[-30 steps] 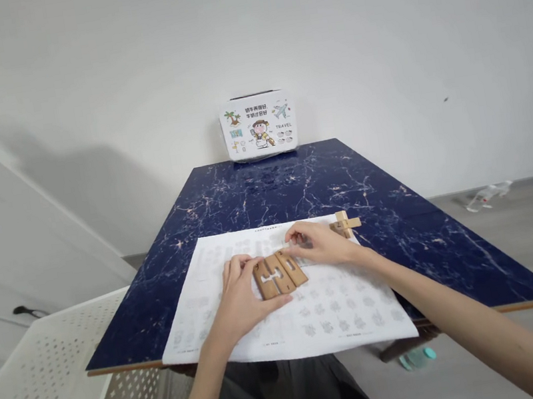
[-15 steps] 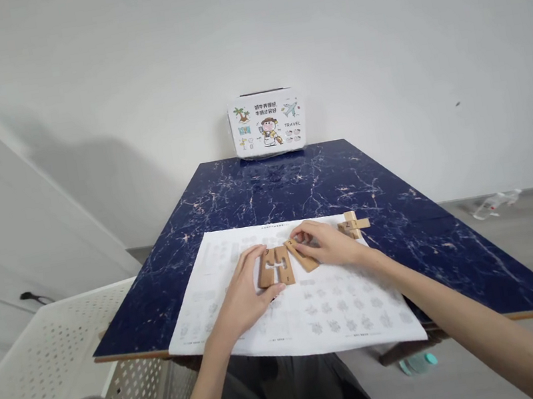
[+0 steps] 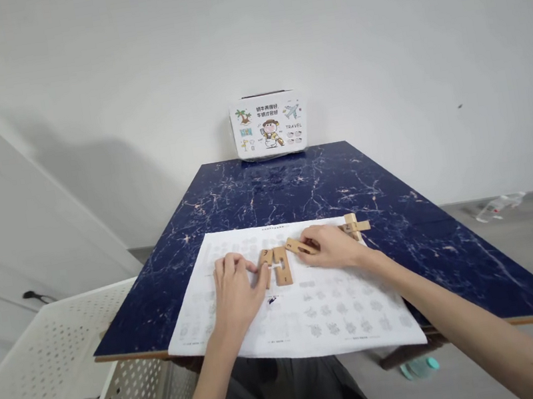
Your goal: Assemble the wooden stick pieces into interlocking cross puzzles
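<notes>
My left hand (image 3: 236, 288) is closed, thumb and forefinger on the left wooden puzzle piece (image 3: 267, 255), whose number looks like a 3; the hand covers part of it. Touching or nearly touching that piece on its right lies an upright wooden puzzle piece marked 1 (image 3: 284, 275), with a slot cut in it. My right hand (image 3: 330, 245) grips the right end of a slotted wooden puzzle piece marked 2 (image 3: 299, 246), which slants down to the right. All three are over a printed paper sheet (image 3: 246, 327).
Beyond my right hand, a cross-shaped wooden puzzle (image 3: 354, 226) sits at the sheet's far right corner. A white case with cartoon prints (image 3: 269, 125) stands at the back of the blue marbled table (image 3: 269, 189). Left of the table is a white perforated bin (image 3: 52, 348).
My left hand has drawn left, its thumb moving up from the pieces' near end onto the left piece. My right hand has turned the piece marked 2 closer to level.
</notes>
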The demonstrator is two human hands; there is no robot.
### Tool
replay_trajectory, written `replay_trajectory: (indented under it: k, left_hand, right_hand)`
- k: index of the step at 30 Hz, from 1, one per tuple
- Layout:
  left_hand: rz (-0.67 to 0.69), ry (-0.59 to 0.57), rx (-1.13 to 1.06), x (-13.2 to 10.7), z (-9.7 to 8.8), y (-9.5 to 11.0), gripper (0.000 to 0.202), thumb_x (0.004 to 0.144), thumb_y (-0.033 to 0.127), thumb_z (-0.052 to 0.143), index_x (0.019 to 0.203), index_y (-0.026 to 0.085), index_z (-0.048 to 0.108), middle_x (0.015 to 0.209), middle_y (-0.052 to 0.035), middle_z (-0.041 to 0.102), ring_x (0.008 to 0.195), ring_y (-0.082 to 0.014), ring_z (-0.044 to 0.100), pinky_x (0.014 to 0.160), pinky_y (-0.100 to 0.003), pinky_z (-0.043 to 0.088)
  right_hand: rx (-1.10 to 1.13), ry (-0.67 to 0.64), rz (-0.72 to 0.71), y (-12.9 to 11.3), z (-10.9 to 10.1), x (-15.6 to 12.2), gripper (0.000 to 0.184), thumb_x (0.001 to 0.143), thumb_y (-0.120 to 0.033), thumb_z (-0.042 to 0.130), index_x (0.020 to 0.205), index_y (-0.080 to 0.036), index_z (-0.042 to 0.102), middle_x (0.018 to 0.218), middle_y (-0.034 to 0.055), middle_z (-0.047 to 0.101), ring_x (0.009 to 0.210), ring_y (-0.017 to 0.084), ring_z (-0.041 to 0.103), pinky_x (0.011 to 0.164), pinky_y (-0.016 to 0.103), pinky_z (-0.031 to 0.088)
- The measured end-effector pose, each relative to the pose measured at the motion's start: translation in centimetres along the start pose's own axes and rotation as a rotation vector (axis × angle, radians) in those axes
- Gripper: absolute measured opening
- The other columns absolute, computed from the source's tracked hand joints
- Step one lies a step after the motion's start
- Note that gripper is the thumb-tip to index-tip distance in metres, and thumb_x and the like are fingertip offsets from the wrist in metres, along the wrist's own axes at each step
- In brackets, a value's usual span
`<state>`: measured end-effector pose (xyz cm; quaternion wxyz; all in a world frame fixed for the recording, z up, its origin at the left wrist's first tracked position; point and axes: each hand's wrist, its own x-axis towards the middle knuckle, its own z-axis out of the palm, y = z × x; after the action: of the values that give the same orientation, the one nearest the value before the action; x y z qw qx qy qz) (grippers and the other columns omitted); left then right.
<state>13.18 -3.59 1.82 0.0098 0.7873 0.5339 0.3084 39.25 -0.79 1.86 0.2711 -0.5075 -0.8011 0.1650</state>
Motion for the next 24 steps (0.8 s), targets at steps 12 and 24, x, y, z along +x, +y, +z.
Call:
replay_trajectory:
  k: [12,24]
  left_hand:
    - [0.093,-0.009,0.159,0.0,-0.1,1.0,0.009,0.088,0.03,0.063,0.082,0.023,0.061,0.099,-0.0105,0.06,0.103,-0.0334,0.052,0.092,-0.053,0.047]
    - [0.013,-0.311,-0.189,-0.1,-1.1,1.4,0.025,0.108,0.038,0.031,0.105,0.024,0.051,0.084,-0.0022,0.064,0.071,-0.0224,0.062,0.064,-0.033,0.04]
  right_hand:
    - [0.189,0.12,0.076,-0.8,0.3,-0.1,0.033,0.099,-0.051,0.053,0.079,-0.025,0.052,0.059,-0.0007,0.051,0.054,0.017,0.043,0.055,0.031,0.023]
    - [1.004,-0.089,0.152,-2.0,-0.2,0.1,0.038,0.096,-0.063,0.055,0.097,-0.025,0.057,0.07,-0.0044,0.043,0.053,0.011,0.031,0.051,0.028,0.025]
